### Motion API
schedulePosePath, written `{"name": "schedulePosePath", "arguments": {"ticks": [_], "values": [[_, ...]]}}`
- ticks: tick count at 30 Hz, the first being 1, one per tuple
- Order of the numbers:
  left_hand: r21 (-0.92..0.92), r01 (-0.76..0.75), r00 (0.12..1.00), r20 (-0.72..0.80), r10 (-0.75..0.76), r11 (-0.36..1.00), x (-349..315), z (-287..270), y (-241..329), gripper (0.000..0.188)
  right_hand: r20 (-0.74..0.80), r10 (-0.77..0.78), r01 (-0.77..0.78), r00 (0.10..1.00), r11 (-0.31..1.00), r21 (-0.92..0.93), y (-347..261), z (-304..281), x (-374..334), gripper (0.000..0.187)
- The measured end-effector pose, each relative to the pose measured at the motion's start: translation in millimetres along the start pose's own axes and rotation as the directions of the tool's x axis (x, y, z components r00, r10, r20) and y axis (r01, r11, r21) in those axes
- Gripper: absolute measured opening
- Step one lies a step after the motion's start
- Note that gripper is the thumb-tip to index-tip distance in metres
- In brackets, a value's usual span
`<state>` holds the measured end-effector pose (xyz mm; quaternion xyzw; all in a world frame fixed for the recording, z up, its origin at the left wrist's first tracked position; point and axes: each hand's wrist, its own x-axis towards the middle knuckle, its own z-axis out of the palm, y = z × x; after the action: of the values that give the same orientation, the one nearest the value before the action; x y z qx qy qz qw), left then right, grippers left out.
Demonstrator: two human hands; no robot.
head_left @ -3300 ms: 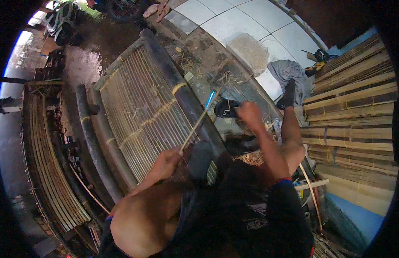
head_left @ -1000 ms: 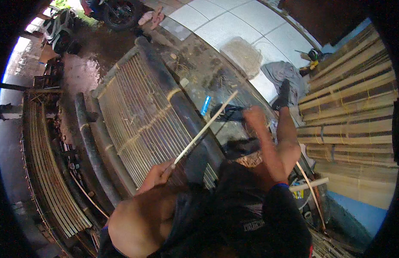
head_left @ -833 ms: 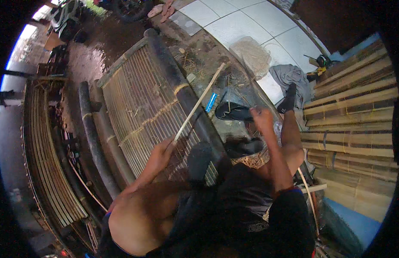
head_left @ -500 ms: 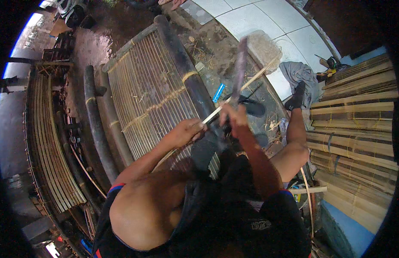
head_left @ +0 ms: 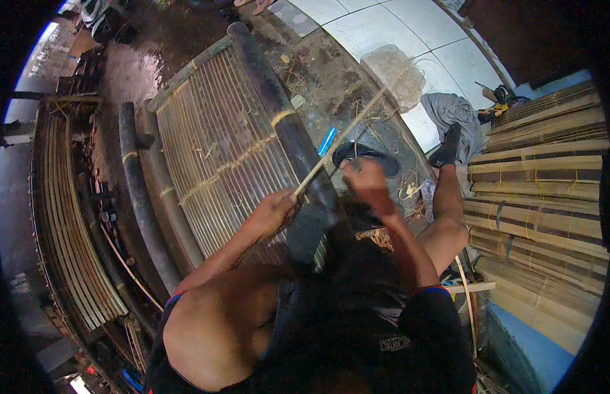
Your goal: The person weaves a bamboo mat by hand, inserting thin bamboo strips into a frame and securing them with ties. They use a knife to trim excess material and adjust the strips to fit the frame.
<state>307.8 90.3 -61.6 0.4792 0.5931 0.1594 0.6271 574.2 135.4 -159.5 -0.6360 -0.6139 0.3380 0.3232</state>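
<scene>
My left hand (head_left: 277, 209) is closed round a long, pale bamboo strip (head_left: 359, 117). The strip slants up and to the right from my fist, its far end reaching toward the grey stone block. To the right of the strip, my right hand (head_left: 369, 180) is closed on a large knife. Its blade (head_left: 356, 141) now shows only as a thin line, seemingly edge-on, and the handle is hidden in my fingers. A dark pad (head_left: 306, 235) lies over my thigh below my left hand.
A bamboo-slat bench (head_left: 219, 125) with dark poles stands on the left. A blue tube-like object (head_left: 327, 142) and a black sandal (head_left: 390, 164) lie on the dirt floor. Beyond are the stone block (head_left: 393, 75) and a grey cloth (head_left: 453, 111). Bundled bamboo slats (head_left: 541, 171) line the right.
My left hand has moved slightly left and down with the strip, which points more steeply upward. The knife's blade, broad and raised before, has turned to a thin line; my right hand shifted slightly.
</scene>
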Motion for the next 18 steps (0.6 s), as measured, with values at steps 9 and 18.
{"name": "schedulePosePath", "arguments": {"ticks": [9, 18], "values": [[0.392, -0.200, 0.959, -0.111, 0.262, 0.898, 40, -3, -22, 0.032, 0.167, -0.214, 0.268, 0.962, 0.852, -0.449, -18, 31, -36, 0.039], [0.354, 0.032, 0.997, 0.048, -0.052, 0.935, -18, -13, 40, 0.036, -0.032, 0.111, -0.111, 0.993, 0.836, -0.537, 53, -31, 11, 0.033]]}}
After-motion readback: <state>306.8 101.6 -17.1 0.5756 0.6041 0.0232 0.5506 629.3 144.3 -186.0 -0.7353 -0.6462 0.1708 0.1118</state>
